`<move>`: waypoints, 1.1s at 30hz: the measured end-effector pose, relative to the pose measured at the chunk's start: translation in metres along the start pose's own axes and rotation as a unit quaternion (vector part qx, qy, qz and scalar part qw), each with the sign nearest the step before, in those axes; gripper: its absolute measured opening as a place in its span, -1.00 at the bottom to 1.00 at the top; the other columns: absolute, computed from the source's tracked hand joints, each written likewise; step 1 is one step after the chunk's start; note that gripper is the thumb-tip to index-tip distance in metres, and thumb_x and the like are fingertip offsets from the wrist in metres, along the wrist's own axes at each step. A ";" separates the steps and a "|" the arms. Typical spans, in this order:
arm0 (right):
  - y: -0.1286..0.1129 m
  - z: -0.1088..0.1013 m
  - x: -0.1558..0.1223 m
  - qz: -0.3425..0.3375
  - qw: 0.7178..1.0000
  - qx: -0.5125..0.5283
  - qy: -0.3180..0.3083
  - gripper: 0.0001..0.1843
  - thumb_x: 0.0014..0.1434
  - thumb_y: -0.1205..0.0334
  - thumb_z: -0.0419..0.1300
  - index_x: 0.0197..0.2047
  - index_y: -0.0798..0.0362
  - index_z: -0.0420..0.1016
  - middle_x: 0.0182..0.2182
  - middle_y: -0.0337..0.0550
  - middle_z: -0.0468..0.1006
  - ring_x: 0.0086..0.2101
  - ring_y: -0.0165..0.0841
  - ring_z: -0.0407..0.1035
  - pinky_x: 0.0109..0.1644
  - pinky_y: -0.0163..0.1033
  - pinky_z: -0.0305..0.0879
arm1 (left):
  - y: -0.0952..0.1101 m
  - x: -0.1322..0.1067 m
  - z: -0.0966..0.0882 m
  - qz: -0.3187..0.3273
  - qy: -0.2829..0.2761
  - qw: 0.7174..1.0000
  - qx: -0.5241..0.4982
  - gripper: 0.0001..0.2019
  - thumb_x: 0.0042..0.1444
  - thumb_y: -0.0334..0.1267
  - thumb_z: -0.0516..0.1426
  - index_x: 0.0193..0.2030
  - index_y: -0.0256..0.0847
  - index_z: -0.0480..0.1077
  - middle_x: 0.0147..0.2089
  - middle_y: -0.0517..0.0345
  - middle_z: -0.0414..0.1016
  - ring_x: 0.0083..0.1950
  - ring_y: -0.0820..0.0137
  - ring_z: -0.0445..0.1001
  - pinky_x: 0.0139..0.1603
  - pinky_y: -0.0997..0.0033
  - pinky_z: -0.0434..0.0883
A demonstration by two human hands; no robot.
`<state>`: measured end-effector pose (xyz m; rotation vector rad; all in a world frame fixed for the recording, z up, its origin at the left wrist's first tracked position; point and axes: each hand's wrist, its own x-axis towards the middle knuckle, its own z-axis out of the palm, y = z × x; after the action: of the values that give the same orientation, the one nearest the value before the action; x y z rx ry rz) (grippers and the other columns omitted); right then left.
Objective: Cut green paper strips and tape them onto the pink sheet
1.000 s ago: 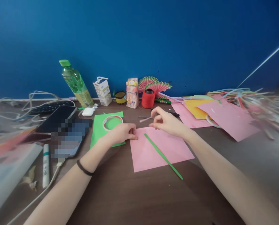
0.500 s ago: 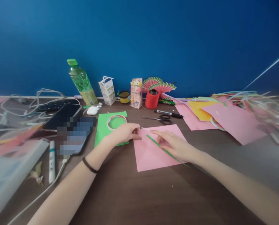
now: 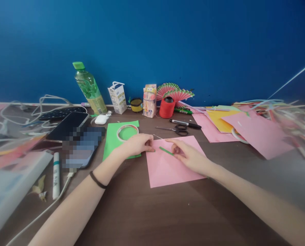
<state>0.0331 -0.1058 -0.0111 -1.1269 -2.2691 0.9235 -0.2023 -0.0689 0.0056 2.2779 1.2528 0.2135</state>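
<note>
On the counter, the paper strip lies on the square sheet. Left of it, a tape roll sits on another sheet; scissors lie behind.

Count on surface: one bottle, two cartons, one red spool, one scissors, two paper fans, one tape roll, one green strip.

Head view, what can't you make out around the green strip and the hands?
All head view.
Green strip: most of its length hidden under right hand.
Left hand: fingertips curled under, grip unclear.
Phone screen: pixelated.
Paper strip pile by the right edge: blurred.
</note>
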 end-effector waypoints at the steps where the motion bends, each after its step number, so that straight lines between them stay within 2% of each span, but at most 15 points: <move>1: 0.003 -0.002 0.001 -0.012 1.000 0.019 -0.007 -0.33 -0.01 0.57 -0.06 0.16 -0.11 0.11 -0.29 -0.18 0.37 -0.23 -0.36 0.29 -0.04 -0.10 0.25 | 0.000 0.000 0.000 0.003 0.004 1.000 0.005 -0.79 -0.03 -0.12 0.14 -0.47 -0.20 0.24 -0.48 0.27 0.34 -0.44 0.45 0.28 -0.46 0.49 0.08; 5: 0.013 -0.008 0.009 -0.045 0.997 0.065 -0.021 -0.34 0.02 0.56 -0.06 0.17 -0.12 0.08 -0.25 -0.18 0.37 -0.16 -0.37 0.30 0.04 -0.08 0.22 | 0.002 -0.001 -0.001 0.009 0.011 1.000 0.022 -0.82 -0.01 -0.16 0.11 -0.46 -0.20 0.25 -0.48 0.26 0.33 -0.44 0.44 0.28 -0.44 0.48 0.09; 12: 0.015 -0.010 0.019 -0.051 0.998 0.037 -0.004 -0.40 0.06 0.49 -0.02 0.16 -0.12 0.11 -0.29 -0.20 0.38 -0.19 -0.36 0.31 0.04 -0.06 0.20 | 0.001 0.000 0.001 0.016 0.016 0.999 0.023 -0.85 0.00 -0.18 0.11 -0.46 -0.19 0.25 -0.49 0.27 0.32 -0.44 0.44 0.28 -0.44 0.48 0.10; 15: 0.011 -0.011 0.022 -0.023 0.997 0.076 0.020 -0.48 0.07 0.45 -0.01 0.10 -0.08 0.16 -0.32 -0.22 0.38 -0.26 -0.38 0.33 -0.07 -0.12 0.28 | -0.001 0.001 0.001 0.022 0.015 0.999 0.019 -0.86 -0.01 -0.20 0.12 -0.46 -0.19 0.26 -0.50 0.27 0.32 -0.44 0.45 0.28 -0.44 0.48 0.11; 18: 0.000 -0.009 0.025 0.016 0.986 0.115 0.122 -0.72 0.06 0.35 0.05 -0.11 0.01 0.30 -0.38 -0.21 0.38 -0.35 -0.40 0.33 -0.25 -0.21 0.31 | -0.001 0.002 0.000 0.027 0.010 0.999 0.016 -0.87 -0.02 -0.21 0.12 -0.45 -0.20 0.27 -0.48 0.27 0.32 -0.43 0.45 0.29 -0.43 0.49 0.12; 20: -0.010 -0.005 0.026 0.044 0.969 0.168 0.176 -0.85 0.05 0.28 0.11 -0.25 0.05 0.31 -0.45 -0.24 0.36 -0.43 -0.43 0.31 -0.39 -0.28 0.29 | 0.001 0.001 -0.001 0.023 0.005 0.999 0.021 -0.87 -0.01 -0.22 0.12 -0.46 -0.20 0.27 -0.48 0.27 0.32 -0.44 0.45 0.28 -0.44 0.49 0.12; 23: -0.022 0.005 0.031 0.069 0.955 0.227 0.176 -0.87 0.03 0.22 0.15 -0.35 0.06 0.26 -0.54 -0.31 0.34 -0.58 -0.51 0.26 -0.56 -0.37 0.21 | 0.005 0.000 -0.004 0.008 -0.004 1.000 0.026 -0.89 0.00 -0.23 0.09 -0.46 -0.20 0.28 -0.48 0.26 0.33 -0.44 0.46 0.27 -0.45 0.49 0.10; 26: -0.022 0.016 0.035 0.090 0.947 0.254 0.174 -0.84 0.04 0.18 0.14 -0.38 0.05 0.22 -0.58 -0.34 0.33 -0.66 -0.53 0.24 -0.68 -0.41 0.12 | 0.009 -0.001 -0.005 -0.002 -0.008 1.000 0.022 -0.88 0.01 -0.21 0.08 -0.44 -0.20 0.30 -0.47 0.25 0.34 -0.43 0.45 0.28 -0.44 0.48 0.11; 29: -0.016 0.024 0.037 0.095 0.939 0.279 0.174 -0.84 0.07 0.16 0.11 -0.38 0.03 0.19 -0.62 -0.36 0.33 -0.70 -0.53 0.25 -0.74 -0.43 0.08 | 0.009 -0.001 -0.004 -0.003 0.000 1.000 0.019 -0.86 0.00 -0.19 0.09 -0.44 -0.21 0.30 -0.46 0.23 0.34 -0.42 0.43 0.29 -0.43 0.47 0.12; 33: -0.011 0.025 0.034 0.087 0.938 0.295 0.159 -0.83 0.08 0.16 0.10 -0.37 0.02 0.15 -0.64 -0.40 0.33 -0.71 -0.52 0.27 -0.74 -0.43 0.14 | 0.004 0.001 -0.002 0.006 0.002 1.000 0.021 -0.85 -0.01 -0.18 0.10 -0.46 -0.21 0.28 -0.47 0.23 0.34 -0.43 0.43 0.29 -0.43 0.47 0.12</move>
<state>-0.0084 -0.0924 -0.0171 -1.1024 -1.5011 1.2726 -0.1995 -0.0686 0.0095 2.3221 1.2575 0.1992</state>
